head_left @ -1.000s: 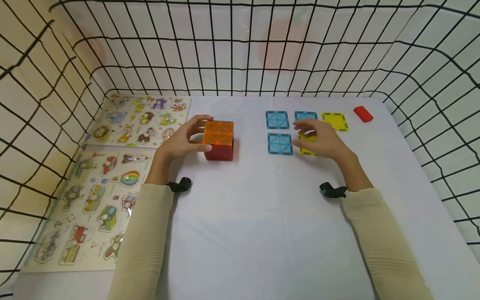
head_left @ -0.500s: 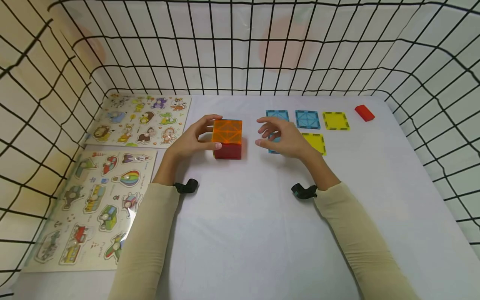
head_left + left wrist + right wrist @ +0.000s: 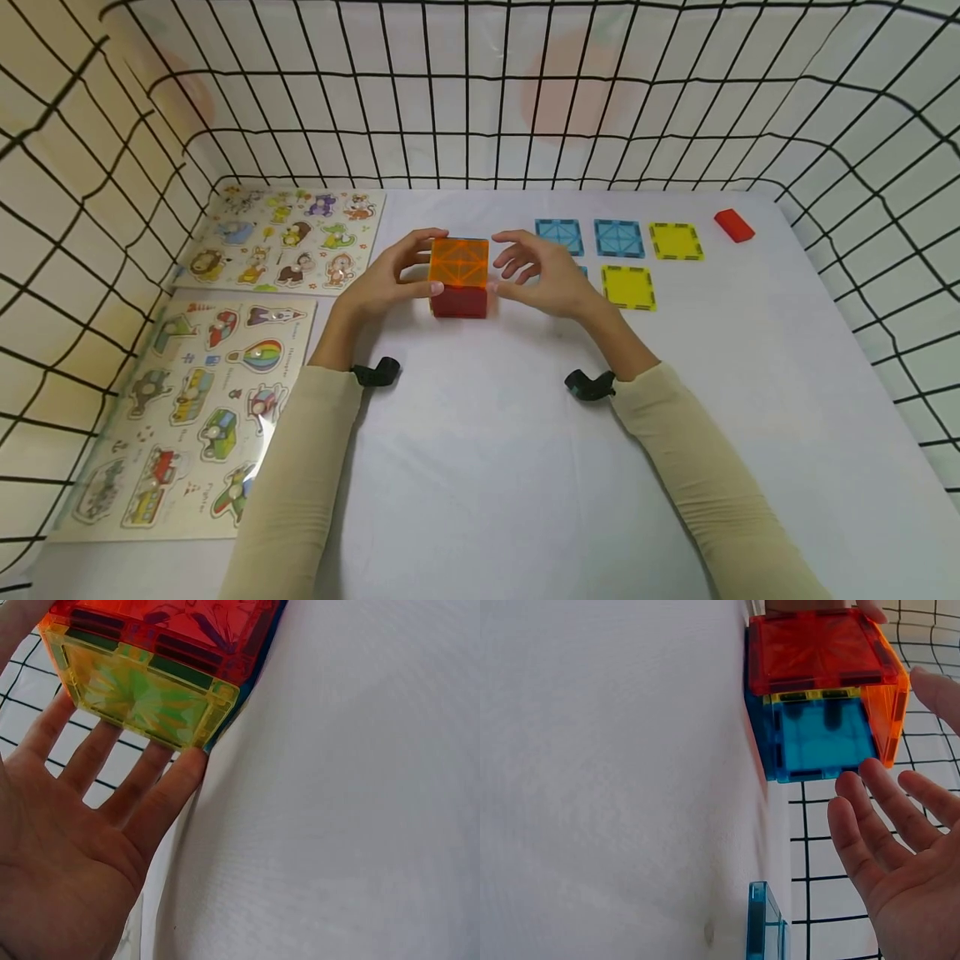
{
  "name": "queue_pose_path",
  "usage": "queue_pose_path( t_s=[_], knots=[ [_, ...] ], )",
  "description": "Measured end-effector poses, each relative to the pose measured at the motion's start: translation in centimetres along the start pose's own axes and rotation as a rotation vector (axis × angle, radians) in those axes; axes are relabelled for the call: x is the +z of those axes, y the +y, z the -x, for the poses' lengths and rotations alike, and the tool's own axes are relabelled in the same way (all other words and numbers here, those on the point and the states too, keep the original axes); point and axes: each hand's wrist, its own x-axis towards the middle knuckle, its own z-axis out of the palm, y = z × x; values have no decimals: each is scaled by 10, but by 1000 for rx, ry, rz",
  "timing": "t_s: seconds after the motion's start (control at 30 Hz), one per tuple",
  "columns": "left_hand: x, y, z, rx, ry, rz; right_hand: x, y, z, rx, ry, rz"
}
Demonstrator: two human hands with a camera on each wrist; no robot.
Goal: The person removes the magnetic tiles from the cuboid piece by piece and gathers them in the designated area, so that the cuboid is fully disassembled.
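In the head view, a cube of magnetic tiles point(image 3: 459, 265) stands on the white cloth, orange on top and red in front. Its left side is yellow in the left wrist view; the right wrist view looks into its uncovered right side, with blue tiles at the back and bottom. My left hand point(image 3: 375, 287) holds the cube from the left, thumb at the front and fingers at the left and rear. Close to the cube's right side is my right hand point(image 3: 551, 279), fingers loosely bent and nothing in them; whether a fingertip touches the cube, I cannot tell.
Flat blue tiles point(image 3: 619, 239) and yellow tiles point(image 3: 628, 287) lie right of the cube, one blue tile partly hidden by my right hand. A red block point(image 3: 734, 225) lies farther right. Two picture puzzle boards point(image 3: 195, 400) lie at left. Black wire mesh point(image 3: 480, 133) surrounds the table.
My left hand has shifted the cube to the right. My right hand has come left from above the flat tiles to the cube's right side.
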Motion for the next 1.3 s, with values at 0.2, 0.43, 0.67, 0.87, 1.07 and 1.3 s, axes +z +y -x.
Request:
queue_pose_path(
  t_s=[0.2,0.43,0.67,0.87,1.07,1.3],
  knots=[
    [0,0,1,5,-2,5,4,0,-3,12,-6,-8],
    [0,0,0,1,-4,3,7,-4,-7,36,-26,-2],
    [-1,0,0,1,-3,8,9,-13,-13,78,-49,33],
    [-1,2,1,-5,1,12,10,-19,-15,121,-44,49],
    [-1,0,0,-7,6,16,11,-24,-15,158,-8,19],
    [-1,-1,1,-14,9,30,10,-22,-12,165,54,39]
  ],
)
